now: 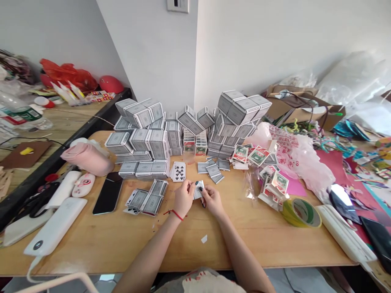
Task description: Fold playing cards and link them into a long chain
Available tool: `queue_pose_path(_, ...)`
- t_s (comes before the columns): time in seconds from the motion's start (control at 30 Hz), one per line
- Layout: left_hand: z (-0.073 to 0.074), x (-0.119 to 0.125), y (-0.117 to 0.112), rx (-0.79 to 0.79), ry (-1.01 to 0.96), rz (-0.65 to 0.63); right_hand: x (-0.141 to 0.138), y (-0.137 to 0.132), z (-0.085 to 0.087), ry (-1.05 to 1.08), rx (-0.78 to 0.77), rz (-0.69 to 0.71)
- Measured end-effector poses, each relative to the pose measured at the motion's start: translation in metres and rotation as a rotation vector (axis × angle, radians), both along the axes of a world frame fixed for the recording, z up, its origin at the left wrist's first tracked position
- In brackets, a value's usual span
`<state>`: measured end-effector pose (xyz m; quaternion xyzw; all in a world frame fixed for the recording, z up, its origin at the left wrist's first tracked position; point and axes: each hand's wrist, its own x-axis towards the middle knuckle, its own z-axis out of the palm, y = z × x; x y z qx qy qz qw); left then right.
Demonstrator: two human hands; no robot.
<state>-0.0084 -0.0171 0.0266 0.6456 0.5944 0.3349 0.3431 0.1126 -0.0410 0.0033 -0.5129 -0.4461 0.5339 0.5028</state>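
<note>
Single head-worn camera — positioned above the wearer's side of the light-brown wooden table (100, 244), facing forward and steeply enough down to include the table's near edge. The left bare hand (184, 198) and right bare hand (214, 200) lie near mid-frame, at close range. Coverage is wide — from the clear green-labelled plastic bottle (27, 116), left, across to the pale painted wall (275, 49) beyond.

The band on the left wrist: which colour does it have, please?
The band is red; it shows best in the head view.
</note>
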Motion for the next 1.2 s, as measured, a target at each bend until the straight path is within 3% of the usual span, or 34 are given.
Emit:
queue_pose_path(0.13,-0.004,0.0,-0.003,-0.136,-0.155,-0.114,-0.001,0.003,-0.004,0.064,0.036,-0.046)
queue_pose_path(0.33,-0.014,-0.006,-0.007,-0.029,0.177,-0.117,-0.007,0.003,-0.01,0.054,0.02,0.006)
queue_pose_path(0.53,-0.018,-0.008,-0.006,-0.01,0.281,-0.059,-0.012,-0.001,-0.008,0.026,-0.015,0.018)
queue_pose_path(0.63,-0.019,-0.008,-0.005,0.027,0.315,-0.091,-0.012,0.0,-0.005,0.007,-0.085,-0.065)
queue_pose_path(0.73,-0.018,-0.012,-0.005,0.041,0.25,-0.185,-0.01,0.005,-0.003,-0.01,-0.161,-0.11)
queue_pose_path(0.83,-0.016,-0.017,-0.007,0.001,0.093,-0.224,-0.006,0.01,-0.003,0.033,-0.198,-0.046)
queue_pose_path(1.0,-0.011,-0.02,-0.004,-0.045,-0.231,-0.106,-0.003,0.009,-0.005,0.103,-0.103,0.074)
queue_pose_path(1.2,0.0,-0.017,0.003,-0.048,-0.18,-0.122,-0.007,0.0,-0.005,0.014,0.001,0.153)
